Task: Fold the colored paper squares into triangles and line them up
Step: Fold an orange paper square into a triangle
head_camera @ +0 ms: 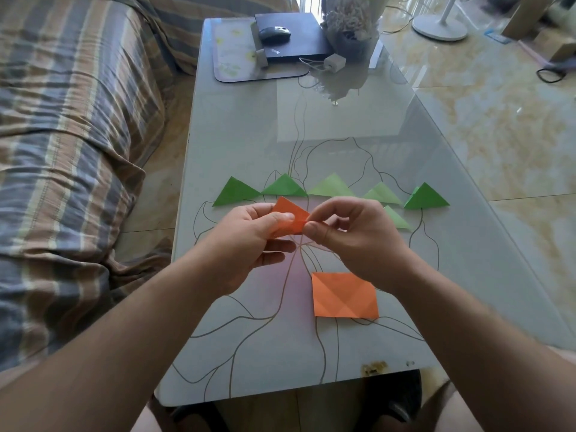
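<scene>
My left hand (249, 238) and right hand (349, 232) pinch the creased orange paper (288, 213), long axis running left-right, above the table (243, 145).

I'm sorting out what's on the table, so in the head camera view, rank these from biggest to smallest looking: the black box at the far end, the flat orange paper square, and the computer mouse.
1. black box
2. flat orange paper square, though it lies nearer the camera, so this order is unsure
3. computer mouse, resting on the box
</scene>
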Demonstrator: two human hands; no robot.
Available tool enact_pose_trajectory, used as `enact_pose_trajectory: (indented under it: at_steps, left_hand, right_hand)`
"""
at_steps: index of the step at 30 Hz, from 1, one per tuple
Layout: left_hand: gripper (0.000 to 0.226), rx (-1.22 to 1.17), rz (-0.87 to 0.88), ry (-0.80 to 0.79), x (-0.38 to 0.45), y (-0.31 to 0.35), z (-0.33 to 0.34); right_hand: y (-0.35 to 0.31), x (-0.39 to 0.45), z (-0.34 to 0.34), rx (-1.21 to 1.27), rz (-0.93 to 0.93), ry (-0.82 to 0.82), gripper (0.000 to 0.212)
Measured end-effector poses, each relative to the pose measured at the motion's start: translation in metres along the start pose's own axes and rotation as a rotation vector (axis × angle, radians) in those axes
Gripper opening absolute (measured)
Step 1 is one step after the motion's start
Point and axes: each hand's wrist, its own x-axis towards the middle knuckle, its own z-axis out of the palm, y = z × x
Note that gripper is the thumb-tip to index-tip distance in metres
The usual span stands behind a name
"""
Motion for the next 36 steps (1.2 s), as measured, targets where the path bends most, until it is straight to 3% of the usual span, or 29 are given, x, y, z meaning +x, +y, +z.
enact_pose_trajectory:
  at_steps: [6,11,17,22,25,33,36]
  left_hand:
    - [0.020,0.016,0.034,-0.019,-0.005,-0.001,0.007]
    - [0.047,-0.143,0.046,-0.035,-0.005,-0.001,0.008]
    - [0.020,-0.044,0.290,0.071,-0.003,-0.005,0.006]
    - [0.015,-0.075,0.302,0.133,0.000,-0.005,0.001]
    - [0.012,-0.063,0.295,0.111,0.001,-0.006,0.003]
    - [0.016,0.199,0.276,-0.034,-0.004,-0.012,0.006]
    - [0.009,0.233,0.301,-0.010,-0.004,-0.013,0.008]
  right_hand:
    - [0.003,0.003,0.002,0.054,0.025,0.072,0.014]
    - [0.001,0.003,-0.003,0.181,0.085,0.114,0.020]
    - [-0.001,0.002,-0.002,0.265,0.145,0.063,0.019]
    - [-0.004,0.002,-0.002,0.303,0.254,0.006,0.013]
    - [-0.004,0.003,-0.001,0.294,0.243,0.073,0.007]
    - [-0.005,0.002,0.000,0.363,0.270,0.051,0.006]
    - [-0.006,0.002,0.002,0.355,0.305,0.029,0.007]
